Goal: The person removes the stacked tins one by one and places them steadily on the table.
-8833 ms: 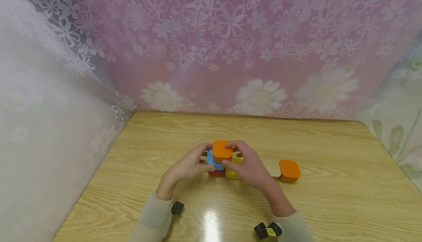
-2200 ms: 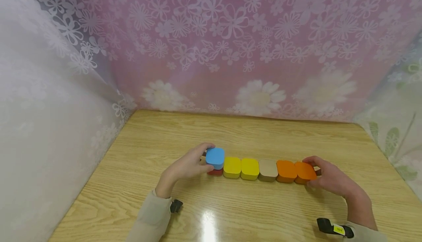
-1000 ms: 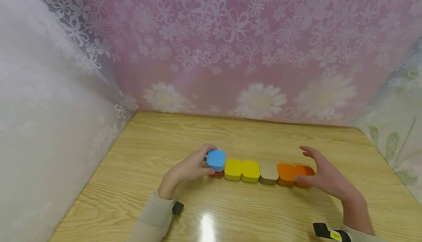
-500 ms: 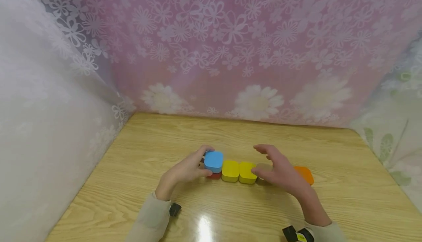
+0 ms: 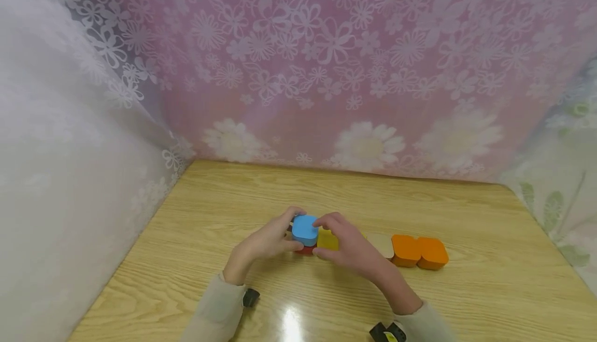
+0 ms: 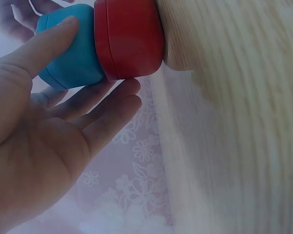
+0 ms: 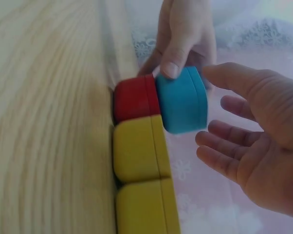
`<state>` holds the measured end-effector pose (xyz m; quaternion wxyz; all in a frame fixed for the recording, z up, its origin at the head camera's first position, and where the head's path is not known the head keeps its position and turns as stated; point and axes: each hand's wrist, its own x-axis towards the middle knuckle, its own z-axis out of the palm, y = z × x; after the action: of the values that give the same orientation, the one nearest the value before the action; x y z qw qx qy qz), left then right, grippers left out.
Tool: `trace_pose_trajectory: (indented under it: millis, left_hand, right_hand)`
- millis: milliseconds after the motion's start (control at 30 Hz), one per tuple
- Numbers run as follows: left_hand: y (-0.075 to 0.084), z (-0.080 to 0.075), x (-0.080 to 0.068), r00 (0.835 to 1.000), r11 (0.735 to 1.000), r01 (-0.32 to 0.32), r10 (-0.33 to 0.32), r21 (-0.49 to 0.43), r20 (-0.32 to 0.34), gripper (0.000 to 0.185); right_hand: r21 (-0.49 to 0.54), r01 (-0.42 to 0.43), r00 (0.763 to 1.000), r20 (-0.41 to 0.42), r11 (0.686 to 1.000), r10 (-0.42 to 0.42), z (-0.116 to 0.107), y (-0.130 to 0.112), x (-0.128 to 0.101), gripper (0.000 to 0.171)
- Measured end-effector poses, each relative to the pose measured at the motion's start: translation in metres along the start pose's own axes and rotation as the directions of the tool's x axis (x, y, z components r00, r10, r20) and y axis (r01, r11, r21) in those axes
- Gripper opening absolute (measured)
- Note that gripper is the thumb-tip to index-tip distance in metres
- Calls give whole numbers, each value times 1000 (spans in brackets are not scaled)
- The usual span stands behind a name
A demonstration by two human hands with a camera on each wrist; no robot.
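Wooden table stock: we count 5 blocks laid in 1 row, with blue block atop red block, pinched by left hand, right hand spread alongside, unstacking unfinished.

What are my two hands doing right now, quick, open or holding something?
Left hand: holding the blue block, which sits on the red block.
Right hand: open, fingers spread beside the blue block, gripping nothing.
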<state>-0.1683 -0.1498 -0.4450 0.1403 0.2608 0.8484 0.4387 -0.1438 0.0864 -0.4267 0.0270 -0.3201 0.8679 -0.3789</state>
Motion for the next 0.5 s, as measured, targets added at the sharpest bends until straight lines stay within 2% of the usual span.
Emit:
trace_pose_trajectory:
  millis: [133,267,500]
  left_hand:
    - [1,1,1,1000,1000,-13,14,-18,7,60]
    - [2,1,0,1000,1000,-12,12,-23,7,58]
    - [1,0,0,1000,1000,-2,2,-28,6,55]
  right_hand:
    - [-5,14,1000,-20,1000,-15,7,-1,4,44]
    - [-77,25,998,-59,997,-30,13,-3,9,41]
    - [-131,-47,995,-90,990,35,19,-7,15,38]
